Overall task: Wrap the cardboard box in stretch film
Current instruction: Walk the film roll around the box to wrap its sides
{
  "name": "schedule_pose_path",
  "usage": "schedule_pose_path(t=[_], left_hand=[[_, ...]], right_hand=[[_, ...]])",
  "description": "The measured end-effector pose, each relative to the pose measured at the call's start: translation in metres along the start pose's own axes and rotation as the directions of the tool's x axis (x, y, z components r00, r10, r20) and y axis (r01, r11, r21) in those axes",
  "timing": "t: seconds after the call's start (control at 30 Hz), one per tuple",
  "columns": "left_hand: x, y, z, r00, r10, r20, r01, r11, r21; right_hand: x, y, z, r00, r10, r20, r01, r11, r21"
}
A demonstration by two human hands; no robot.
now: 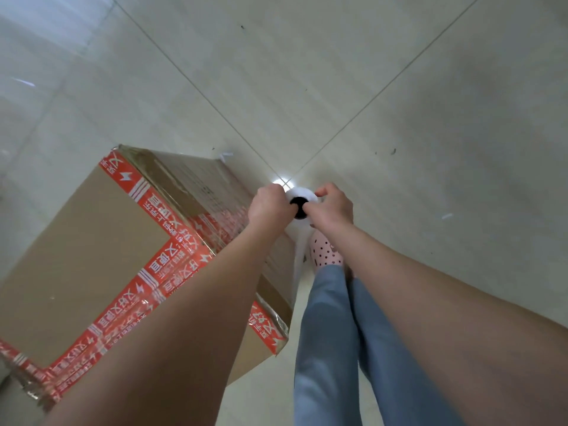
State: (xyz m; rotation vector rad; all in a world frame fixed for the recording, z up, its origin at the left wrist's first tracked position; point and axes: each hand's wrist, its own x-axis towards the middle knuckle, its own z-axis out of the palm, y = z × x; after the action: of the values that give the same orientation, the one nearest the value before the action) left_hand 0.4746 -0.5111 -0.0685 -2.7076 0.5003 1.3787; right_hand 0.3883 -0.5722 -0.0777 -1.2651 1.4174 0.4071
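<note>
Cardboard box (92,241) sits on the tiled floor (399,103), left of the person's legs, top face up and one corner pointing toward the camera. Red printed tape (172,265) runs along its top edges and across the top. The side face next to the legs looks glossy, so there may be film over it, but I can't confirm.

Stretch film roll (302,193) is held just past the box's right side, above the floor. It is upright and seen end-on, a white rim around a black core (298,202). Both hands are on it.

Left hand (269,207) grips the roll's left side, fingers curled over the rim and knuckles up. Right hand (335,209) grips the right side, fingers bent in, with the thumb or a fingertip at the core opening; which one is unclear. The hands face each other with the roll between them, nearly touching.

Both arms are bare and stretched forward and down, close to straight. The left forearm passes over the box's near top corner. The right forearm comes in from the lower right, above the legs.

A pale strip of film (299,256) hangs from the roll beside the box's side face; contact with the box can't be told.

Below the hands are blue jeans (325,333) and a pink dotted shoe (325,250) on the floor, close beside the box.
</note>
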Motion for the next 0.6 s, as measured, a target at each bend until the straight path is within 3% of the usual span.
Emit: schedule_pose_path(t=[0.07, 0.13, 0.23, 0.3, 0.43, 0.6], left_hand=[[0.003, 0.003, -0.008, 0.984, 0.174, -0.044, -0.162, 0.966, 0.2], [0.006, 0.008, -0.012, 0.934, 0.357, -0.009, -0.33, 0.871, 0.364], [0.012, 0.009, -0.018, 0.903, 0.429, 0.013, -0.391, 0.81, 0.436], [0.018, 0.004, -0.024, 0.921, 0.388, -0.031, -0.349, 0.857, 0.379], [0.029, -0.012, -0.042, 0.982, 0.156, -0.108, -0.146, 0.985, 0.095], [0.04, -0.034, -0.058, 0.983, -0.106, -0.152, 0.069, 0.97, -0.232]], right_hand=[[-0.001, -0.005, 0.006, 1.0, 0.007, -0.009, -0.008, 1.0, -0.022], [-0.002, -0.008, 0.008, 1.0, 0.013, -0.001, -0.013, 0.998, -0.066], [0.0, -0.015, 0.006, 1.0, 0.002, 0.003, -0.002, 0.99, -0.14], [0.002, -0.021, 0.007, 1.0, -0.02, -0.003, 0.019, 0.983, -0.181], [0.009, -0.041, 0.019, 0.999, -0.039, -0.025, 0.034, 0.986, -0.166], [0.016, -0.068, 0.045, 1.0, -0.024, 0.011, 0.024, 1.0, -0.016]])
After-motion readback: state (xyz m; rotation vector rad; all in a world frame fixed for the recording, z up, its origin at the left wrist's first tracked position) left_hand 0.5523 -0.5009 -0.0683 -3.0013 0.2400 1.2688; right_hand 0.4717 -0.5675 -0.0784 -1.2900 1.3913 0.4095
